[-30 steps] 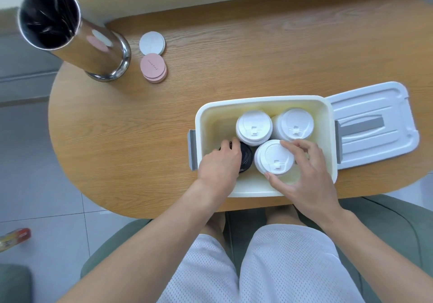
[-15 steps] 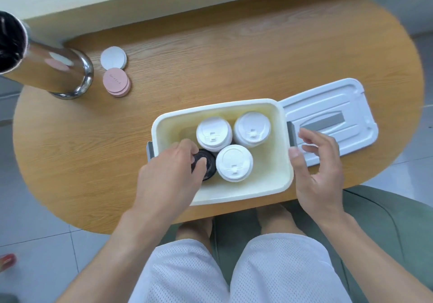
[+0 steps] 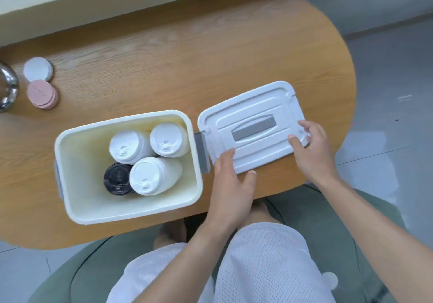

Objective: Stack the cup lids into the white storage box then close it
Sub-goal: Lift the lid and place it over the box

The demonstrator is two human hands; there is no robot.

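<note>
On the wooden worktop (image 3: 164,52), seen from the head camera, the white storage box (image 3: 77,209) stands open at about 8 o'clock of the picture's centre, with three white lid stacks (image 3: 153,176) and one black lid stack (image 3: 117,179) standing inside it, touching one another. The box's lid (image 3: 251,129) lies flat just beside the box at 3 o'clock, not yet on it. The left hand (image 3: 230,186) takes the lid's near edge, fingers curled over the top and the thumb at the rim; the right hand (image 3: 311,149) holds the far right corner, fingers wrapped round it. The stacking looks done, to judge by the filled box; what is left is to carry the lid across and press it shut. At 10 o'clock, well apart, lie pink discs (image 3: 42,94) and white discs (image 3: 37,69) beside a metal container (image 3: 8,89).
</note>
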